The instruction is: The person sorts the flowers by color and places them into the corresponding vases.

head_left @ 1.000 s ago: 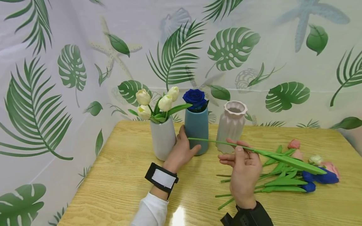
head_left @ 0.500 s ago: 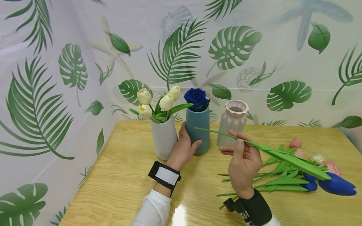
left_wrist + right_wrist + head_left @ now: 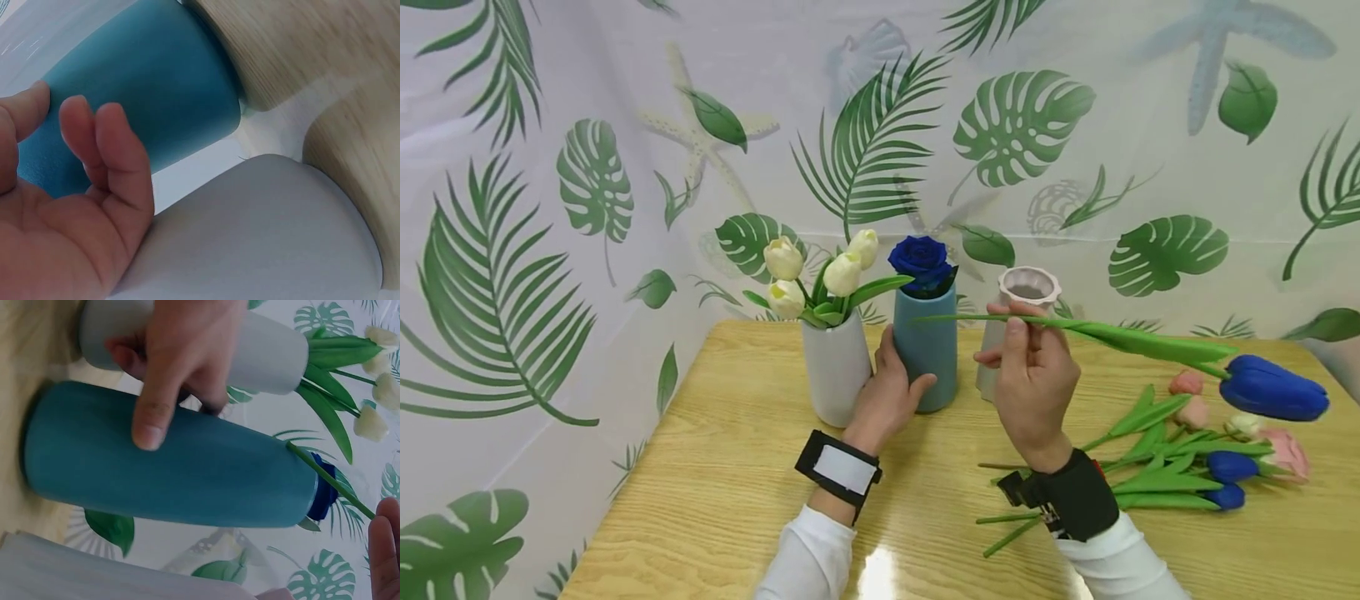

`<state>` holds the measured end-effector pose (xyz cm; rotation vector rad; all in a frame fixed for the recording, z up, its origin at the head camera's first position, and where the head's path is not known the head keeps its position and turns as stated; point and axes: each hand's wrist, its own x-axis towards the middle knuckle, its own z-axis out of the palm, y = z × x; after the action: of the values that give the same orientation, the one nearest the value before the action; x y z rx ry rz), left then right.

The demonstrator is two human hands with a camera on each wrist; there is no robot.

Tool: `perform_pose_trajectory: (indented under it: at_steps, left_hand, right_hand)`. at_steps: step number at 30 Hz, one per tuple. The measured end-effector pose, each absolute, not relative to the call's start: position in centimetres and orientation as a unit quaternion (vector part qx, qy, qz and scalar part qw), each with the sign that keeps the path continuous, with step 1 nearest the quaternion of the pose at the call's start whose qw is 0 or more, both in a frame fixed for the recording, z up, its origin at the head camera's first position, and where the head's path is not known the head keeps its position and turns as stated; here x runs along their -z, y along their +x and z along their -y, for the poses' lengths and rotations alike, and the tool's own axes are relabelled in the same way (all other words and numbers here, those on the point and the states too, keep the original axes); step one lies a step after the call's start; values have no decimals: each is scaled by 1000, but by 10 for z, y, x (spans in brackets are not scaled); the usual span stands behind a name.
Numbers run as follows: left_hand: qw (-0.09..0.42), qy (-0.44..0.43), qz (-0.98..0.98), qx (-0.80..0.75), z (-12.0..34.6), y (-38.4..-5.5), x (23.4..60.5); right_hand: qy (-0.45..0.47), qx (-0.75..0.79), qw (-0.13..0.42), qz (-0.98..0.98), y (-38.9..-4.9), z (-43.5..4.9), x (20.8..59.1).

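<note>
The left hand (image 3: 891,396) grips the blue vase (image 3: 925,358) low on its near side, the thumb laid on the front and the fingers reaching round the side next to the white vase (image 3: 833,375); whether its back brushes that white vase cannot be told. The right hand (image 3: 1033,387) pinches the stem of a blue tulip (image 3: 1142,340) between thumb and fingers, off the surface (image 3: 722,500). The tulip lies nearly level in the air, its blue head out to the right and slightly lower, while the thin bare end of the stem points left, in front of the blue vase just under its rim and outside its mouth; contact there is unclear. A dark blue rose (image 3: 920,262) stands in the blue vase, and white tulips (image 3: 842,274) with green leaves stand in the white one. Behind the right hand, partly hidden by it, is a pale pink vase (image 3: 1037,297) with a wavy rim. Past the right wrist, a loose bunch of flowers (image 3: 1180,471) lies on the surface with pink, white and blue heads to the right and stems to the left. Both wrists wear black straps (image 3: 838,467) above white sleeves (image 3: 808,554). Behind everything hangs a pale sheet (image 3: 880,200) printed with green leaves, shells and starfish.
</note>
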<state>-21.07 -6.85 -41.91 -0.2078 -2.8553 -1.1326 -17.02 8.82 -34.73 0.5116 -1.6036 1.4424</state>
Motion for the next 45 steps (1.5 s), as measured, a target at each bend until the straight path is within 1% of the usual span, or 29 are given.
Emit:
perform_pose_trajectory:
  at_steps: [7,16,20,23,28,30,34,36,39,45]
  left_hand:
    - [38,-65,927,368,69,-211,420]
    - [32,-70,923,378,68,-210,422]
    - [29,-74,918,390,69,-211,423]
    - [37,-72,919,387,69,-211,423]
    - [36,-71,923,377,69,-212,422]
    - [35,-76,924,374,69,-212,422]
    - [46,-87,926,364,70,-211,423]
    - [51,-92,926,362,70,-210,423]
    - [51,-95,925,363,70,-210,424]
    - [41,-87,923,373,69,-211,423]
  right_hand:
    - [210,-580,470,631,-175,-89,331]
    - [212,-566,501,619,-177,-88,321]
    - [215,-526,493,659,-179,-90,316]
    - [224,-481,460,712,-182,-91,311]
    - [228,-423,380,790,-191,-87,299]
    - [218,-403,334,823,-195,-83,294]
    - [189,-312,220,905,-202,-76,289]
    - [180,-264,179,931,-201,-75,292]
    - [171,-235,159,944,-195,-77,303]
    - [186,-295,115,930,-177,-87,338]
